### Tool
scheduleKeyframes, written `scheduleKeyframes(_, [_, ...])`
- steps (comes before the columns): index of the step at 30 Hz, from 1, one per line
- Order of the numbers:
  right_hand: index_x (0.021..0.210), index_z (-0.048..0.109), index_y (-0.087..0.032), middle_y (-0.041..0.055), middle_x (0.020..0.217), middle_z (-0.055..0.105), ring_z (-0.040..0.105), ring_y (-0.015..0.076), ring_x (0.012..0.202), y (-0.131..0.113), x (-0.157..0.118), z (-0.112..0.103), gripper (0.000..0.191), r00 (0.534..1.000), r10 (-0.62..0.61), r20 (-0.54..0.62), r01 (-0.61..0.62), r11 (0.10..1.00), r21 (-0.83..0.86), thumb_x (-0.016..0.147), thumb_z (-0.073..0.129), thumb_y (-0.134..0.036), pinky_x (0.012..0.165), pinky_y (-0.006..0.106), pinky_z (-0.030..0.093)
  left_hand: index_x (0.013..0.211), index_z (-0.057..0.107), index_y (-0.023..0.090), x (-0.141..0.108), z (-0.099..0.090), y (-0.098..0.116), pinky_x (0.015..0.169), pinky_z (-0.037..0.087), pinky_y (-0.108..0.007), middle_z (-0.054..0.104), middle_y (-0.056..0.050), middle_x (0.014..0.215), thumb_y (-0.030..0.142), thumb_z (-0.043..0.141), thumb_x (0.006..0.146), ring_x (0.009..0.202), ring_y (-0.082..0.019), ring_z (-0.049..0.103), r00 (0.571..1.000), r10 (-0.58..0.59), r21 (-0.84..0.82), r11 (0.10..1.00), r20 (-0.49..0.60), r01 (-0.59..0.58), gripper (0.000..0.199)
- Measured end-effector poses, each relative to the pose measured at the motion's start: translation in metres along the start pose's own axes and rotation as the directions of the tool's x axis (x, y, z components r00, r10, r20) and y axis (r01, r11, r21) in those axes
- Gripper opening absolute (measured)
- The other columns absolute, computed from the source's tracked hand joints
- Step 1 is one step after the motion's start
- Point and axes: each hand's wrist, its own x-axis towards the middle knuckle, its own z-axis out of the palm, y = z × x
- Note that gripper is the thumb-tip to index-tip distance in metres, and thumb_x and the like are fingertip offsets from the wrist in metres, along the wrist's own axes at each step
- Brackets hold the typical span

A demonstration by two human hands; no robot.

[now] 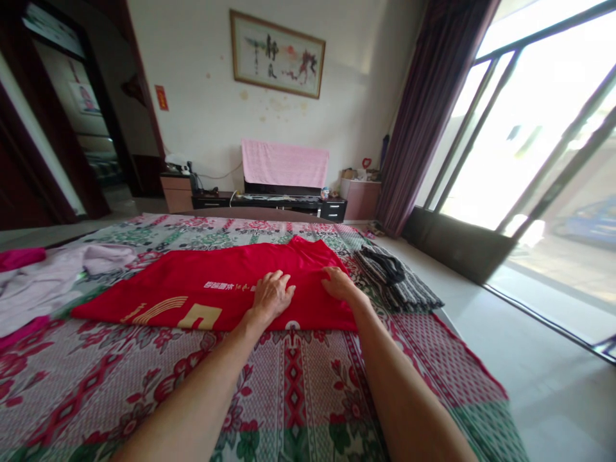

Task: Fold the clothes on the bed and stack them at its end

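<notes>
The left hand point(274, 295) rests palm down on the red fabric garment with gold and white print point(178, 273), fingers slightly spread; the right hand point(339, 284) touches it too, fingers bent, pinching or not cannot be told. The garment lies mid-counter point(192, 398), beside dark striped folded fabric point(409, 289) near the right edge

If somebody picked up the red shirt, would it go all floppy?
Probably floppy: the red shirt lies flat with soft wrinkles, like thin cloth. It looks light for its size, and it likely wouldn't roll, being spread out so flat.
</notes>
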Motion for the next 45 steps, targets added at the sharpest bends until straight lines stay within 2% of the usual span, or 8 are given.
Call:
scheduleKeyframes(3, [0.126, 0.061, -0.014, 0.0133, 0.121, 0.066, 0.060, 0.0226, 0.113, -0.001, -0.004, -0.010, 0.045, 1.000, 0.027, -0.007, -0.027, 1.000, 0.005, 0.083, 0.049, -0.014, 0.097, 0.032, 0.044, 0.116, 0.066, 0.019, -0.002, -0.010, 0.001, 0.099, 0.039, -0.036, 0.063, -0.011, 0.121, 0.034, 0.049, 0.089, 0.114, -0.025, 0.055, 1.000, 0.014, 0.005, 1.000, -0.011, -0.014, 0.035])
scheduleKeyframes(6, [0.112, 0.070, -0.018, 0.0083, 0.107, 0.072, 0.065, 0.0217, 0.103, 0.009, -0.012, -0.028, 0.035, 0.995, 0.095, -0.040, -0.093, 0.995, 0.045, 0.083, 0.051, -0.016, 0.091, 0.029, 0.047, 0.113, 0.067, 0.020, -0.009, -0.022, -0.007, 0.095, 0.041, -0.035, 0.065, -0.011, 0.115, 0.035, 0.048, 0.089, 0.110, -0.025, 0.057, 1.000, 0.018, 0.035, 0.999, 0.007, -0.018, 0.034])
scheduleKeyframes(12, [0.097, 0.076, -0.016, 0.0076, 0.079, 0.073, 0.067, 0.0192, 0.073, 0.047, -0.035, -0.050, 0.028, 0.945, 0.306, -0.118, -0.279, 0.939, 0.203, 0.077, 0.057, -0.022, 0.066, 0.026, 0.050, 0.103, 0.070, 0.020, -0.039, -0.045, -0.043, 0.092, 0.042, -0.035, 0.068, -0.011, 0.104, 0.033, 0.048, 0.088, 0.101, -0.024, 0.060, 1.000, -0.019, 0.107, 0.994, 0.002, 0.019, 0.030])
scheduleKeyframes(16, [0.090, 0.077, -0.016, 0.0072, 0.073, 0.072, 0.065, 0.0180, 0.068, 0.052, -0.048, -0.051, 0.026, 0.926, 0.349, -0.145, -0.311, 0.921, 0.235, 0.075, 0.057, -0.023, 0.061, 0.025, 0.048, 0.107, 0.069, 0.021, -0.056, -0.053, -0.066, 0.097, 0.041, -0.037, 0.068, -0.010, 0.110, 0.034, 0.049, 0.087, 0.105, -0.025, 0.060, 0.999, -0.034, 0.156, 0.987, -0.013, 0.036, 0.031])
scheduleKeyframes(20, [0.089, 0.078, -0.019, 0.0036, 0.074, 0.072, 0.065, 0.0180, 0.075, 0.037, -0.055, -0.047, 0.026, 0.941, 0.279, -0.191, -0.247, 0.953, 0.173, 0.078, 0.055, -0.026, 0.068, 0.024, 0.047, 0.111, 0.069, 0.018, -0.068, -0.050, -0.081, 0.100, 0.040, -0.040, 0.065, -0.014, 0.120, 0.034, 0.048, 0.086, 0.115, -0.029, 0.056, 0.997, -0.062, 0.169, 0.983, -0.049, 0.070, 0.036])
scheduleKeyframes(30, [0.116, 0.064, -0.016, 0.0096, 0.118, 0.066, 0.060, 0.0183, 0.108, -0.016, -0.060, -0.005, 0.033, 0.965, -0.124, -0.233, 0.124, 0.992, -0.014, 0.088, 0.050, -0.025, 0.095, 0.025, 0.041, 0.115, 0.068, 0.017, -0.076, -0.038, -0.090, 0.103, 0.041, -0.039, 0.061, -0.014, 0.130, 0.035, 0.044, 0.090, 0.124, -0.028, 0.052, 0.992, -0.089, 0.162, 0.981, -0.086, 0.102, 0.039])
scheduleKeyframes(35, [0.111, 0.065, -0.017, 0.0106, 0.120, 0.064, 0.058, 0.0221, 0.111, -0.010, -0.064, 0.009, 0.030, 0.986, -0.130, -0.105, 0.119, 0.988, -0.103, 0.089, 0.048, -0.027, 0.091, 0.030, 0.043, 0.119, 0.066, 0.017, -0.077, -0.042, -0.086, 0.103, 0.041, -0.043, 0.057, -0.015, 0.134, 0.035, 0.045, 0.090, 0.126, -0.030, 0.050, 0.991, -0.111, 0.144, 0.982, -0.069, 0.120, 0.040])
scheduleKeyframes(45, [0.111, 0.064, -0.018, 0.0101, 0.123, 0.063, 0.057, 0.0249, 0.112, 0.000, -0.059, 0.018, 0.031, 0.973, -0.159, -0.166, 0.144, 0.985, -0.099, 0.088, 0.046, -0.027, 0.096, 0.037, 0.042, 0.128, 0.059, 0.016, -0.082, -0.047, -0.081, 0.102, 0.043, -0.042, 0.057, -0.015, 0.134, 0.033, 0.050, 0.089, 0.124, -0.028, 0.052, 0.984, -0.139, 0.108, 0.983, -0.107, 0.150, 0.043])
